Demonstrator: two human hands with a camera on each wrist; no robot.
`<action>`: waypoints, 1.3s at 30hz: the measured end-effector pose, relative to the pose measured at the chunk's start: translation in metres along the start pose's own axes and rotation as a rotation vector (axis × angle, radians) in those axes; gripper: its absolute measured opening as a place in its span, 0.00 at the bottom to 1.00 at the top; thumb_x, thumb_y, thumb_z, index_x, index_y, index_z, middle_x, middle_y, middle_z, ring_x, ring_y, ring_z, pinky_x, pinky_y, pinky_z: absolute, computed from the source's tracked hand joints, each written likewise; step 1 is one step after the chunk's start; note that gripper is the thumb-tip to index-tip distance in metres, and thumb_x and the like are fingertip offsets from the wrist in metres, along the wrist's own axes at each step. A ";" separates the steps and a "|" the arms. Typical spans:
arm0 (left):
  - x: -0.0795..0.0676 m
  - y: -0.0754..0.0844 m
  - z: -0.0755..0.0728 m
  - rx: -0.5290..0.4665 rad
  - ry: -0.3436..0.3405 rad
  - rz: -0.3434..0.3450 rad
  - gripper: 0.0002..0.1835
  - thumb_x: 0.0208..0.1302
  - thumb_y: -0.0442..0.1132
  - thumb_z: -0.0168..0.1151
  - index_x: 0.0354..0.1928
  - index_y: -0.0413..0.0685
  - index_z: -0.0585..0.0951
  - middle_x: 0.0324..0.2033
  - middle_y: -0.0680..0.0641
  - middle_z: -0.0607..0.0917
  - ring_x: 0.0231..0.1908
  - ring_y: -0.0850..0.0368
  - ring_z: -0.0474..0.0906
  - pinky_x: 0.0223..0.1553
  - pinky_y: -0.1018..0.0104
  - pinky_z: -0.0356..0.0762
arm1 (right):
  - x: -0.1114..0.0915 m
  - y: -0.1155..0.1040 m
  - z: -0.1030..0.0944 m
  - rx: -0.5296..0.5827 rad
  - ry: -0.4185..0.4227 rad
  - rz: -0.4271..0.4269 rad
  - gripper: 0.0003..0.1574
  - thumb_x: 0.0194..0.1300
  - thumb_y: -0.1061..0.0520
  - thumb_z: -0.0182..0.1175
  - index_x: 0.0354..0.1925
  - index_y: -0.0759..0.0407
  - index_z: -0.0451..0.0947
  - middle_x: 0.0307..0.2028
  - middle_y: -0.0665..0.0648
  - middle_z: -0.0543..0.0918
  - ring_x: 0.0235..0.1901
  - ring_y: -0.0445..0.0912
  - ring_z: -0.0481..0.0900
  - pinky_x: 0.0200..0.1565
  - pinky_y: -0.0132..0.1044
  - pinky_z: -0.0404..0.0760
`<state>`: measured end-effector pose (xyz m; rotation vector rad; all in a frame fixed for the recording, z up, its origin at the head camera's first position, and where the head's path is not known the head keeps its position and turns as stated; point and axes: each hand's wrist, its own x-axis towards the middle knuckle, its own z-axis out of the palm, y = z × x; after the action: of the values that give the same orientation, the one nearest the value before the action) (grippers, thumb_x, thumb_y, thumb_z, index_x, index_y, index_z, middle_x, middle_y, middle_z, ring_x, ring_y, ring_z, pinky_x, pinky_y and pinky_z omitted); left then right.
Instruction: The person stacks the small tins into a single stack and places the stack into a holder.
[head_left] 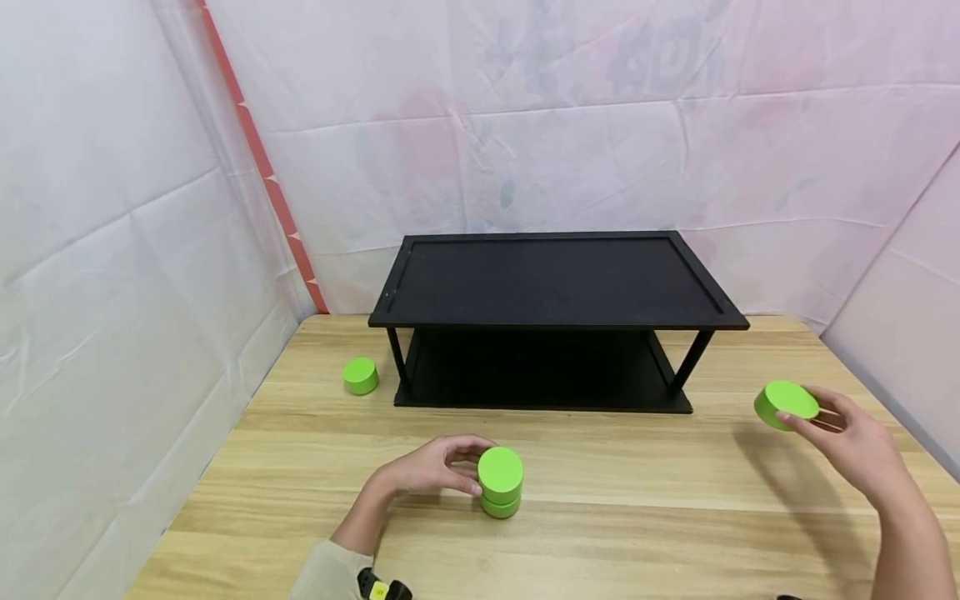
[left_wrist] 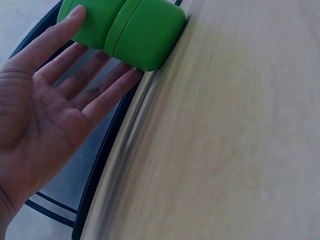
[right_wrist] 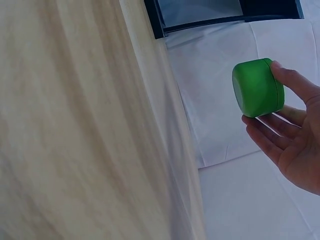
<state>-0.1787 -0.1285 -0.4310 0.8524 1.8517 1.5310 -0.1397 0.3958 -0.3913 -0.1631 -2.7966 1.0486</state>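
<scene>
Two round green lidded jars stand one on the other at the front middle of the table. My left hand (head_left: 442,467) holds the upper jar (head_left: 500,469) from the left, thumb on its near side and fingers reaching behind. Beneath it the lower jar (head_left: 500,507) rests on the wood; the left wrist view shows the fingertips close to this jar (left_wrist: 150,37). At the far right, my right hand (head_left: 855,437) grips another green jar (head_left: 783,402) between thumb and fingers, held above the table with a shadow below. A seam rings that jar (right_wrist: 257,87) in the right wrist view.
A black two-tier rack (head_left: 555,279) stands at the back middle of the wooden table (head_left: 615,533). One more green jar (head_left: 361,377) sits left of the rack. White sheeting (head_left: 570,150) walls in the back and both sides.
</scene>
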 end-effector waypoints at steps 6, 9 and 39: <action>0.001 0.000 0.000 -0.015 0.001 0.001 0.30 0.55 0.27 0.64 0.60 0.33 0.66 0.55 0.41 0.73 0.54 0.54 0.70 0.53 0.64 0.70 | -0.001 -0.001 0.000 -0.010 -0.003 -0.007 0.45 0.62 0.45 0.59 0.66 0.67 0.55 0.52 0.79 0.68 0.31 0.15 0.59 0.33 0.44 0.71; 0.001 0.000 -0.001 -0.019 -0.006 0.020 0.31 0.55 0.27 0.64 0.61 0.33 0.66 0.56 0.40 0.72 0.55 0.51 0.68 0.53 0.62 0.70 | -0.001 -0.001 -0.001 -0.018 0.006 -0.022 0.44 0.61 0.46 0.60 0.65 0.68 0.56 0.52 0.79 0.69 0.31 0.14 0.60 0.28 0.30 0.68; 0.000 -0.001 -0.001 0.001 -0.037 0.076 0.31 0.58 0.32 0.64 0.63 0.36 0.65 0.57 0.44 0.71 0.56 0.54 0.67 0.53 0.61 0.70 | -0.006 -0.023 0.006 0.062 -0.014 -0.135 0.41 0.60 0.50 0.63 0.62 0.72 0.60 0.45 0.42 0.71 0.35 0.16 0.65 0.30 0.17 0.71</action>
<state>-0.1795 -0.1290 -0.4317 0.9554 1.8129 1.5502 -0.1361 0.3734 -0.3809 0.0391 -2.7389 1.1056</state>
